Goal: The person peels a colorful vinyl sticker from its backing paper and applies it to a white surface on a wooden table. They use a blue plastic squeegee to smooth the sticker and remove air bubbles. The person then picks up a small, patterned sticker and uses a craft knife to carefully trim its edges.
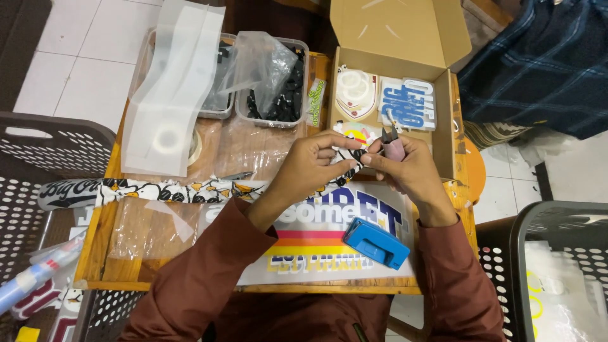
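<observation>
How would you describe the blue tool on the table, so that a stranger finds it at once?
Start at the small wooden table under the person's arms. On the large printed sheet lying near its front edge, just below the right hand, rests the blue hole punch. It is the only solid blue, blocky item there; everything around it is flat.

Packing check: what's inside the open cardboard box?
Inside the cardboard box lie flat cutout stickers, white and blue. The hands cover the box's near part, and anything beneath the stickers is hidden.

Small wooden table (pixel 101 250) mid-frame on white tiled floor (pixel 82 50), upper left. Grey perforated baskets at left (pixel 38 164) and lower right (pixel 557 221). Plaid cloth (pixel 544 63) upper right.
</observation>
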